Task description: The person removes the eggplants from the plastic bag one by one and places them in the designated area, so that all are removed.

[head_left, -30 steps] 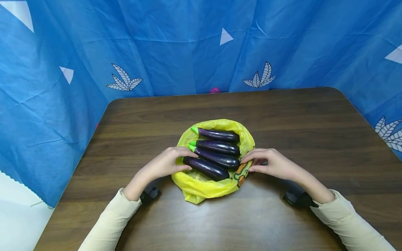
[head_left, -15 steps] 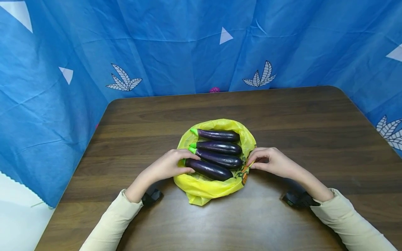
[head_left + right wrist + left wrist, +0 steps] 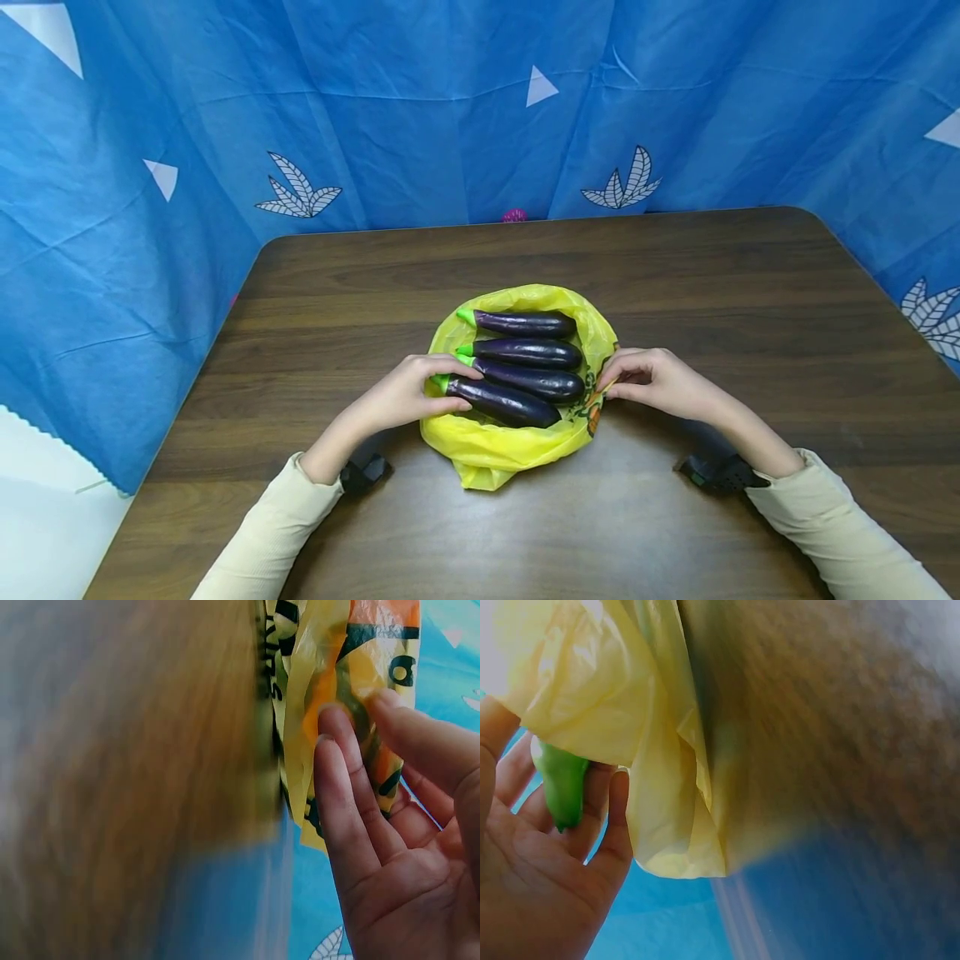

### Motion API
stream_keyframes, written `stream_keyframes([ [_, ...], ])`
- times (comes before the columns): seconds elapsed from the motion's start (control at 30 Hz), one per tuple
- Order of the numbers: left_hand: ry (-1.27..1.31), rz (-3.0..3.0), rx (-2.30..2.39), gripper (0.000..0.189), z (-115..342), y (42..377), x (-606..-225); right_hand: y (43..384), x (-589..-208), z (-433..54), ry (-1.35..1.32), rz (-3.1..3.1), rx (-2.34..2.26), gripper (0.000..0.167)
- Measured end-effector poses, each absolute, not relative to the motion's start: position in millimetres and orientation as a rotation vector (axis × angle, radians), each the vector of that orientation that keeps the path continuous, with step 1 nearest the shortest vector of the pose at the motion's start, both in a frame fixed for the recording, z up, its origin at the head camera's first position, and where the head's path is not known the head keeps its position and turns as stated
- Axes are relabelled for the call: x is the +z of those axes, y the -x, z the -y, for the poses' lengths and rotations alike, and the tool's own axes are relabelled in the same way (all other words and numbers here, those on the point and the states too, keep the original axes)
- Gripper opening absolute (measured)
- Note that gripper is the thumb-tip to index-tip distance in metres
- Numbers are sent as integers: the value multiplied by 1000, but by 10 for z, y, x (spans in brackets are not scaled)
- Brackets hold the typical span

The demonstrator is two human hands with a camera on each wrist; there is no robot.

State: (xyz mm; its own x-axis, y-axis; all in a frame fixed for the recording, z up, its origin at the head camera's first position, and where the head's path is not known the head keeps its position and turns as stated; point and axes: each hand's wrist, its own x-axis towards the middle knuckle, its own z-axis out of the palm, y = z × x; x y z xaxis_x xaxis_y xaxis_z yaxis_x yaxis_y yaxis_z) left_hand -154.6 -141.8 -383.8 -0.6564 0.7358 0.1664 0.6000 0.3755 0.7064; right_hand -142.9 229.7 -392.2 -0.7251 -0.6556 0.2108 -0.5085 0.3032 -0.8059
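Several dark purple eggplants with green stem ends lie side by side in an opened yellow plastic bag (image 3: pixel 487 447) in the head view. My left hand (image 3: pixel 411 390) grips the nearest eggplant (image 3: pixel 506 404) near its stem end, thumb on the near side and fingers across the top. In the left wrist view, a green stem tip (image 3: pixel 564 787) pokes out toward the palm beneath the yellow plastic. At the bag's right side, my right hand (image 3: pixel 652 383) pinches the printed rim. The right wrist view shows thumb and fingertips on the orange-and-black printed plastic (image 3: pixel 360 682).
The bag rests on a brown wood-grain table (image 3: pixel 360 283). A blue patterned cloth (image 3: pixel 420 117) hangs behind and along the sides. Each wrist carries a small black camera, such as the right wrist camera (image 3: pixel 716 473).
The bag and eggplants have slid slightly to the right. My right hand has moved a little right, drawing the bag's rim along with it; my left hand has followed slightly.
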Motion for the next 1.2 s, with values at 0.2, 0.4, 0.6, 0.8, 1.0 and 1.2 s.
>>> stream_keyframes([
  [0.2, -1185, -2463, 1223, 34, 1409, 1529, -3817, 1456, -3907, -2389, 1016, -2351, -1396, 15],
  [0.4, -1124, -2473, 1309, 33, 1414, 1511, -3805, 1475, -3918, -2453, 991, -2341, -1406, 15],
  [0.6, -1071, -2479, 1368, 32, 1446, 1501, -3775, 1506, -3944, -2503, 1000, -2369, -1425, 17],
  [0.8, -984, -2505, 1425, 34, 1532, 1493, -3671, 1513, -3945, -2520, 985, -2384, -1426, 15],
  [1.0, -885, -2551, 1512, 33, 1656, 1422, -3317, 1511, -3942, -2521, 976, -2395, -1417, 16],
  [1.2, -727, -2614, 1616, 32, 1922, 1492, -3226, 1508, -3928, -2521, 986, -2387, -1424, 17],
])
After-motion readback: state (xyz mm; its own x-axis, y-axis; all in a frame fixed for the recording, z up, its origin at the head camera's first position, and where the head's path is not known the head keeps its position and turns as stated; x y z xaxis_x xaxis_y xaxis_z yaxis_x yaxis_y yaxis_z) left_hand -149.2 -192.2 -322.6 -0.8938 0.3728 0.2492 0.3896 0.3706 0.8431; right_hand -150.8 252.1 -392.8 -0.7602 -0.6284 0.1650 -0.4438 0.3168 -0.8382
